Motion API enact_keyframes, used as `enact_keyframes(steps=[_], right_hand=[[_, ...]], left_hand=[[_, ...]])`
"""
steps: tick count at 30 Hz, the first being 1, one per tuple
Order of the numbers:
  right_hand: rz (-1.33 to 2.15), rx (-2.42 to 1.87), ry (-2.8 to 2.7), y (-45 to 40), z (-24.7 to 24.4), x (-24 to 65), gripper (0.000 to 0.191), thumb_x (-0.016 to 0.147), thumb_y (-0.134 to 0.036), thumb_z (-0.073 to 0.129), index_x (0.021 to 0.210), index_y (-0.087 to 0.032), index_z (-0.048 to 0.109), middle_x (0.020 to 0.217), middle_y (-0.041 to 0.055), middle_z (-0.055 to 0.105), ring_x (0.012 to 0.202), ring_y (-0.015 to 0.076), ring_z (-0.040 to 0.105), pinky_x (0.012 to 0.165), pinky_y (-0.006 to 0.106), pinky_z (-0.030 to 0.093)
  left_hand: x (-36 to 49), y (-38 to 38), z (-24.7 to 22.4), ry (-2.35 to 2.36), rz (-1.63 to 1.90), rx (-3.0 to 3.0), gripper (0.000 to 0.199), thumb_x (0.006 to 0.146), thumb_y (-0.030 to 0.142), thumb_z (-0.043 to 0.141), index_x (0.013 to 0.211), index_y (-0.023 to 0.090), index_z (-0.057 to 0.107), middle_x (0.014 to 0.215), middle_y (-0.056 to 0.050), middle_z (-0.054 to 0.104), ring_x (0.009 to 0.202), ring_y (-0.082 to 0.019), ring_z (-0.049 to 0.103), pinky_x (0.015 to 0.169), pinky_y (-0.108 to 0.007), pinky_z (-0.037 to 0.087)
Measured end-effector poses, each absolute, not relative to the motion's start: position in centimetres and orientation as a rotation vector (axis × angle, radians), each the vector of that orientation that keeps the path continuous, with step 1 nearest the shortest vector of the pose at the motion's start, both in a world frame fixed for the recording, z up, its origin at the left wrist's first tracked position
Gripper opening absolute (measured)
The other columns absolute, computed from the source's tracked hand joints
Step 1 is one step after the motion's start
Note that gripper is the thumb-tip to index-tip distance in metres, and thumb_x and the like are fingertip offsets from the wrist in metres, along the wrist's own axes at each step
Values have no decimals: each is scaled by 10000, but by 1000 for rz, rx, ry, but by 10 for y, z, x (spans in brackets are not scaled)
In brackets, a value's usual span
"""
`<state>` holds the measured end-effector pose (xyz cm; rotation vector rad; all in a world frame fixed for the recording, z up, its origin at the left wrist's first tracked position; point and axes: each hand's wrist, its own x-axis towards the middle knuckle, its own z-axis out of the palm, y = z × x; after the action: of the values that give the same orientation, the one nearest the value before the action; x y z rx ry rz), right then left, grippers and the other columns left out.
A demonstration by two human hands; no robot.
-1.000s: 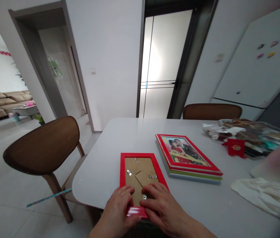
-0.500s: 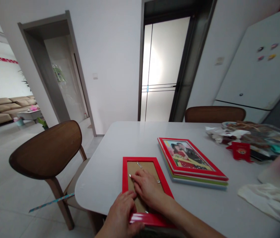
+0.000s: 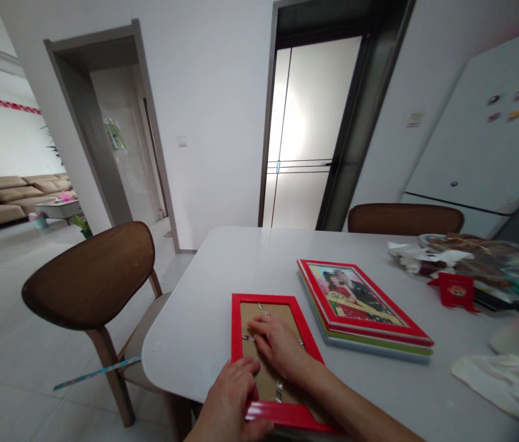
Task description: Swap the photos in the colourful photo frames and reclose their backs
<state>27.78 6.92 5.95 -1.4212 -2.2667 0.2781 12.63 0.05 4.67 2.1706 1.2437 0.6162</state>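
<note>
A red picture frame (image 3: 295, 415) lies face down near the table's front edge, its brown backing board (image 3: 266, 368) showing. My left hand (image 3: 232, 399) is closed around the near left corner, thumb at the front edge and fingers over the left side. My right hand (image 3: 282, 350) reaches over the board, with curled fingertips at a small metal clip (image 3: 245, 337) on the left side. Another metal clip (image 3: 278, 391) shows at the near end, and a metal piece (image 3: 263, 309) at the far end. The right-side clip is partly hidden by my right hand.
To the right lies a stack of picture frames (image 3: 365, 298), the top one red with a photo. Beyond it are a red packet (image 3: 456, 291), plastic packaging (image 3: 494, 255) and a white cloth (image 3: 503, 383). A brown chair (image 3: 94, 276) stands left of the white table (image 3: 186, 344).
The left clip, slanted before, now lies across the frame's edge. My right hand's fingers have shifted slightly, and more of the near clip shows. The whole view has shifted a little.
</note>
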Motion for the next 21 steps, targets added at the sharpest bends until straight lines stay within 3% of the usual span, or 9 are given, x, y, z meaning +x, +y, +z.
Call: enact_keyframes(steps=[3,9,15,18,21], right_hand=[[220,-1583,-2143,91,55,287,250,777,-184,391,875,-144,618,875,77,610,823,150,519,737,241,353],[197,-1827,-1976,122,44,292,222,768,-270,422,749,-159,613,776,82,631,735,171,554,622,259,359],[247,-1823,-1865,124,49,288,222,772,-277,413,721,-150,587,732,81,621,693,159,553,596,250,366],[273,-1671,-1860,109,61,303,273,798,-293,355,726,-154,578,753,64,615,716,145,547,647,245,390],[416,-1511,-1660,84,65,327,303,806,-334,321,903,-156,546,909,77,601,807,150,549,698,258,418]], left_hand=[[126,0,47,1236,604,2186,241,515,152,689,714,177,555,1181,-87,517,1125,-227,413,981,-386,266],[126,1,47,1273,574,2224,260,497,171,703,711,186,555,1189,-81,513,1125,-234,417,968,-394,294],[133,3,28,1327,582,2386,520,438,235,751,905,159,533,1169,-142,515,1091,-305,441,930,-467,335],[127,5,16,1278,753,2471,358,572,249,672,887,191,513,1110,-116,554,1053,-276,483,910,-441,368],[118,10,19,1275,1043,2394,223,626,312,630,768,218,486,1038,-96,575,999,-262,517,853,-397,420]])
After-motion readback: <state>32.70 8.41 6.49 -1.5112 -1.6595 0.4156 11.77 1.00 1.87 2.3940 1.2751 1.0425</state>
